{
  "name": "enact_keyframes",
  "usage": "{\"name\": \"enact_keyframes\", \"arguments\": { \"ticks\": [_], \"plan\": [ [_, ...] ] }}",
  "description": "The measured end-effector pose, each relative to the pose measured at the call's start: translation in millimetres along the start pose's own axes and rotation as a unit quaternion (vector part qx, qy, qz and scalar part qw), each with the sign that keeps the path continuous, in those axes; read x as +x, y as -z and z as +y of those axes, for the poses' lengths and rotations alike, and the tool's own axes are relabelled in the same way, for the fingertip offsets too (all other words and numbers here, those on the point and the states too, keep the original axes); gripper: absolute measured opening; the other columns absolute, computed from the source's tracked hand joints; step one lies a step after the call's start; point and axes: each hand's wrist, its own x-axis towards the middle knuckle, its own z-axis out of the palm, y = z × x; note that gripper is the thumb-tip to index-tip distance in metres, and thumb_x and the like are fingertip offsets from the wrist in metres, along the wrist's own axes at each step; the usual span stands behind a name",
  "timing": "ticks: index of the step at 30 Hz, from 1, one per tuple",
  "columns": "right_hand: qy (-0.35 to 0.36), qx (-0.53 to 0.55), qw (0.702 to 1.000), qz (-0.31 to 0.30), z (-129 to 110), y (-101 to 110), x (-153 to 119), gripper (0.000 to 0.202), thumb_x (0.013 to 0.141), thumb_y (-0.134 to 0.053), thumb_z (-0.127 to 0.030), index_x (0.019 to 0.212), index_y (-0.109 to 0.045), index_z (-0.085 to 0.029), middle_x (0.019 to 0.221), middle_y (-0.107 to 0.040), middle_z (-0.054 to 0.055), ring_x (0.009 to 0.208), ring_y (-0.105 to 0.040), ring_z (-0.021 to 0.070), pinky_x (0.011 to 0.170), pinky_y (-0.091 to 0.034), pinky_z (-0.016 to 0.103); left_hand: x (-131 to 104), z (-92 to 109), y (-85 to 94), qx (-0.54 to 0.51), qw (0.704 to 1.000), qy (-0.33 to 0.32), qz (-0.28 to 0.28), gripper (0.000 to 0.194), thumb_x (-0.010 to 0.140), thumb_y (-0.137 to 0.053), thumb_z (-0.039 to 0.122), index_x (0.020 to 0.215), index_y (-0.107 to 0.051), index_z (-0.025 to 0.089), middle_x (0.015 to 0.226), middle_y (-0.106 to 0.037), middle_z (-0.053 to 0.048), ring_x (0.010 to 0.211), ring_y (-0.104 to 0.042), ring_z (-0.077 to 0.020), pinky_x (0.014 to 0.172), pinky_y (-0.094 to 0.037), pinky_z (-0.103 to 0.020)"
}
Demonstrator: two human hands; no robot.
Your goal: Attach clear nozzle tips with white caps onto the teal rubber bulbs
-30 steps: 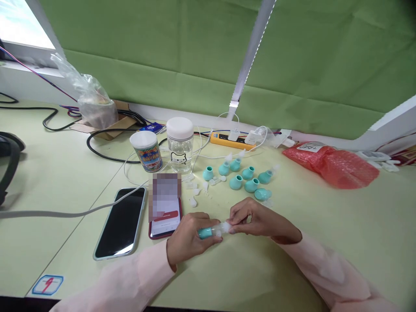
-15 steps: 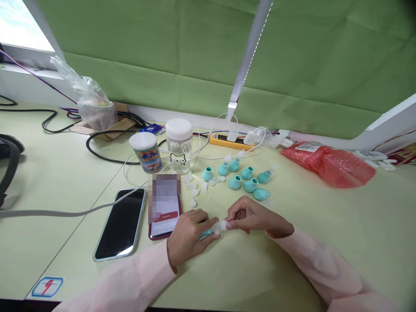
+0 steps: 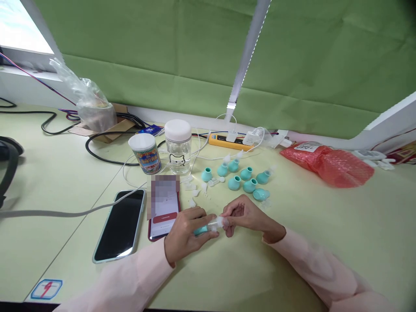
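My left hand [image 3: 188, 229] is closed round a small bulb aspirator, its teal bulb [image 3: 200, 230] mostly hidden by the fingers. A clear plastic tube [image 3: 212, 224] sticks out of it to the right. At the tube's far end, the thumb and fingertips of my right hand [image 3: 242, 216] pinch a whitish translucent tip [image 3: 221, 221]. Beyond my hands stand several teal bulbs with open necks [image 3: 234, 182]. A few others carry clear nozzles, such as the bulb [image 3: 263, 176] at the right. One bulb [image 3: 261, 194] lies on its side.
Small clear and white plastic parts [image 3: 190, 186] lie behind my left hand. Two phones, a lit one [image 3: 164, 219] and a dark one [image 3: 121, 225], are at the left. Behind them stand a paper cup [image 3: 147, 158] and a bottle [image 3: 178, 149]. A power strip [image 3: 216, 141] and red bag [image 3: 328, 164] lie further back.
Both hands have shifted slightly left with the aspirator. More of the clear tube shows between my left fingers, and my right hand has turned a little at the tip.
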Motion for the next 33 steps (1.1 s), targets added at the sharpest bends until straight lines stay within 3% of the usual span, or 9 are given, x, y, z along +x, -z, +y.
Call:
{"name": "enact_keyframes", "arguments": {
  "ticks": [6, 10, 14, 16, 19, 21, 24, 26, 33],
  "plan": [
    [0.013, 0.004, 0.999, 0.050, -2, -9, 1, 0.026, 0.053, -0.072, -0.031, 0.055, -0.057, -0.010, 0.052, -0.059, 0.001, 0.043, -0.059, 0.0137, 0.041, -0.049, 0.023, -1, 1, -2.0, -0.002, 1.000, 0.001, 0.028, 0.026, 0.075, -0.055, 0.032, 0.086, -0.064, 0.010, 0.056, -0.049, -0.002, 0.052, -0.044, -0.0127, 0.048, -0.035, -0.023],
    [0.045, -0.019, 0.990, 0.133, -5, -22, -4, 0.023, 0.054, -0.072, -0.028, 0.055, -0.055, -0.013, 0.048, -0.055, -0.001, 0.038, -0.054, 0.0102, 0.037, -0.044, 0.020, -2, 5, -2.4, -0.014, 0.998, 0.001, 0.060, 0.024, 0.075, -0.057, 0.030, 0.091, -0.062, 0.012, 0.060, -0.053, -0.003, 0.055, -0.047, -0.0131, 0.050, -0.038, -0.023],
    [0.106, -0.149, 0.949, 0.255, -31, -22, -24, 0.019, 0.058, -0.069, -0.029, 0.054, -0.057, -0.014, 0.051, -0.057, 0.000, 0.037, -0.048, 0.0075, 0.036, -0.040, 0.020, -5, 8, 0.3, -0.058, 0.996, -0.015, 0.065, 0.047, 0.073, -0.058, 0.032, 0.115, -0.046, 0.016, 0.093, -0.058, -0.010, 0.082, -0.053, -0.0195, 0.069, -0.044, -0.031],
    [0.132, -0.227, 0.902, 0.342, -54, -10, -42, 0.016, 0.059, -0.067, -0.029, 0.056, -0.060, -0.016, 0.053, -0.059, 0.001, 0.041, -0.048, 0.0083, 0.037, -0.039, 0.020, -5, 9, 2.4, -0.070, 0.995, -0.009, 0.066, 0.050, 0.076, -0.054, 0.027, 0.122, -0.037, 0.017, 0.107, -0.053, -0.012, 0.096, -0.048, -0.0221, 0.080, -0.041, -0.036],
    [0.095, -0.366, 0.818, 0.434, -84, 23, -71, 0.019, 0.057, -0.068, -0.034, 0.057, -0.061, -0.016, 0.056, -0.060, 0.003, 0.047, -0.050, 0.0113, 0.042, -0.040, 0.022, -4, 10, 3.5, -0.062, 0.995, 0.033, 0.077, 0.035, 0.078, -0.046, 0.015, 0.113, -0.045, 0.019, 0.103, -0.054, -0.010, 0.094, -0.049, -0.0203, 0.079, -0.042, -0.035],
    [-0.004, -0.446, 0.757, 0.479, -96, 48, -82, 0.021, 0.059, -0.065, -0.037, 0.060, -0.063, -0.016, 0.053, -0.059, 0.004, 0.046, -0.049, 0.0121, 0.044, -0.039, 0.024, -4, 10, 2.0, -0.052, 0.994, 0.048, 0.080, 0.025, 0.078, -0.046, 0.012, 0.101, -0.053, 0.019, 0.096, -0.055, -0.009, 0.088, -0.051, -0.0186, 0.074, -0.044, -0.033],
    [-0.136, -0.533, 0.697, 0.460, -99, 83, -84, 0.022, 0.063, -0.061, -0.035, 0.055, -0.061, -0.015, 0.054, -0.059, 0.004, 0.050, -0.052, 0.0139, 0.050, -0.039, 0.026, -4, 11, -1.7, -0.039, 0.996, 0.034, 0.079, 0.019, 0.077, -0.046, 0.011, 0.092, -0.056, 0.018, 0.091, -0.055, -0.008, 0.080, -0.052, -0.0172, 0.068, -0.044, -0.031],
    [-0.174, -0.551, 0.687, 0.440, -94, 104, -79, 0.024, 0.066, -0.057, -0.035, 0.054, -0.059, -0.015, 0.053, -0.059, 0.005, 0.052, -0.053, 0.0149, 0.050, -0.038, 0.026, -5, 11, -3.9, -0.035, 0.996, 0.022, 0.074, 0.018, 0.077, -0.045, 0.010, 0.090, -0.056, 0.016, 0.086, -0.056, -0.008, 0.076, -0.052, -0.0167, 0.065, -0.044, -0.030],
    [-0.226, -0.509, 0.723, 0.408, -70, 145, -60, 0.021, 0.068, -0.052, -0.031, 0.062, -0.057, -0.012, 0.055, -0.060, 0.007, 0.049, -0.056, 0.0137, 0.050, -0.040, 0.022, -7, 8, -8.6, 0.004, 0.999, -0.003, 0.046, 0.015, 0.077, -0.044, 0.010, 0.084, -0.057, 0.013, 0.072, -0.057, -0.008, 0.065, -0.051, -0.0161, 0.057, -0.043, -0.029]
  ]
}}
